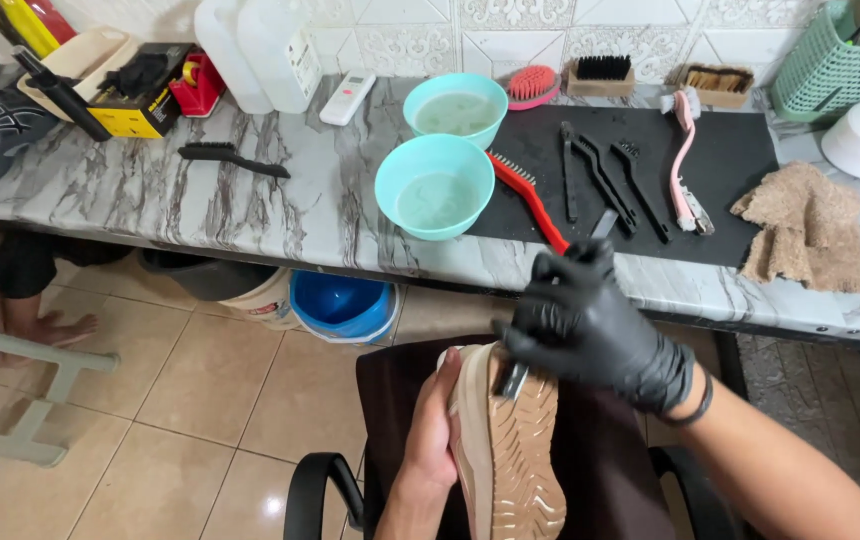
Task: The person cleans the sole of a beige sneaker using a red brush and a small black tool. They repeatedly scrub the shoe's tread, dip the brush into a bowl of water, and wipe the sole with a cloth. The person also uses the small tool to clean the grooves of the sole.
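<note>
My left hand (pixel 432 430), bare, grips a beige shoe (pixel 510 450) by its side, sole turned up over a dark apron on my lap. My right hand (pixel 590 325), in a black glove, is closed around a slim black brush (pixel 513 381) whose head presses on the brown ridged sole near the toe; the handle end sticks out above the glove. On the marble counter (pixel 200 190) ahead stand two turquoise bowls (pixel 435 185) of cloudy water, and a red brush (pixel 530 200) lies beside them.
A black mat (pixel 740 150) carries several thin black brushes (pixel 605 180) and a pink brush (pixel 685 160). Tan cloth (pixel 810 225) lies at right, a green basket (pixel 830 70) behind it. A blue bucket (pixel 343 305) sits under the counter. Another person's foot (pixel 40 325) is at left.
</note>
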